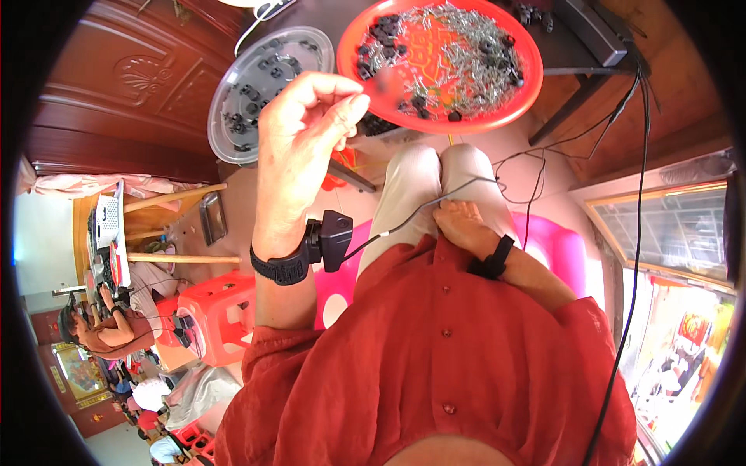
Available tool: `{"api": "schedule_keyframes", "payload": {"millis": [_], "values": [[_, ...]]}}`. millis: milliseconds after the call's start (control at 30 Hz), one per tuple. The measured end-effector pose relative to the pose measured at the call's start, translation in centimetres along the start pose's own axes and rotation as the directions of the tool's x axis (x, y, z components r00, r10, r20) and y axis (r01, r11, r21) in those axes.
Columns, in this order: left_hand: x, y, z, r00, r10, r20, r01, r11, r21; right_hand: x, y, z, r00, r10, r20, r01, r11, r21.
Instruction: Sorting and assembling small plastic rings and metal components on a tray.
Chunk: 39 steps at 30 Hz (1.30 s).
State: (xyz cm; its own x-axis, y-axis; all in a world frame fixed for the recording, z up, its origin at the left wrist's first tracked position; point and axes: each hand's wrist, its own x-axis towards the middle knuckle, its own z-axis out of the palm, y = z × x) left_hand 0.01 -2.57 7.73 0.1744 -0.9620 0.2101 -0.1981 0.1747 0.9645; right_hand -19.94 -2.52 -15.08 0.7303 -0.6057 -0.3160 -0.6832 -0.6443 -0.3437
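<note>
Head view, looking down as I follow remotely, gives me first the red shirt (pixel 435 365) filling the lower half, with the person seated and pale-trousered knees (pixel 443 175) pushed toward a dark table (pixel 559 58), close enough, I judge, that both dishes sit within easy reach. On that table the red plate (pixel 517 97) holds a loose heap of small metal pins (pixel 466 54) and black plastic pieces (pixel 385 31), spread shallow, probably so single parts can be picked out. Just beside it, to the person's left, a clear plastic tray (pixel 233 93) carries a thinner scatter of black parts, kept separate from the mixed heap. The left hand (pixel 299 147) is raised in front of the plate's near rim, thumb and forefinger pinched almost shut; whatever sits between them is too small for me to make out. A black wrist strap (pixel 280 268) carries a small black camera (pixel 330 239), mounted on the inner wrist. The right hand (pixel 462 225) rests low on the lap with curled fingers, and I cannot tell if it holds anything; a thin black cable (pixel 435 203) runs past it.
</note>
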Motion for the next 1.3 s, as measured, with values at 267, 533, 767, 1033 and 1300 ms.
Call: {"api": "schedule_keyframes", "payload": {"millis": [267,533,767,1033,1300], "values": [[3.5,-0.6,-0.2,0.977,0.198,-0.072,-0.159,0.917,0.365,-1.8,0.9,-3.1,0.995,-0.091,-0.052,0.098,0.982,0.159],[6.1,-1.1,1.2,0.974,0.178,0.139,-0.192,0.330,0.924,-8.1,0.5,-15.1,0.971,-0.177,-0.159,0.238,0.709,0.664],[7.2,-1.8,1.9,0.961,0.186,0.204,-0.257,0.336,0.906,-10.0,0.9,-18.5,0.858,-0.159,-0.489,0.501,0.043,0.865],[6.4,-0.6,3.0,0.972,0.232,-0.018,-0.165,0.740,0.652,-7.6,0.7,-20.8,0.749,0.149,-0.645,0.662,-0.214,0.719],[4.3,0.3,3.7,0.968,-0.106,0.229,0.175,0.935,-0.309,-4.9,-1.9,-22.0,0.780,0.233,-0.581,0.625,-0.228,0.747]]}}
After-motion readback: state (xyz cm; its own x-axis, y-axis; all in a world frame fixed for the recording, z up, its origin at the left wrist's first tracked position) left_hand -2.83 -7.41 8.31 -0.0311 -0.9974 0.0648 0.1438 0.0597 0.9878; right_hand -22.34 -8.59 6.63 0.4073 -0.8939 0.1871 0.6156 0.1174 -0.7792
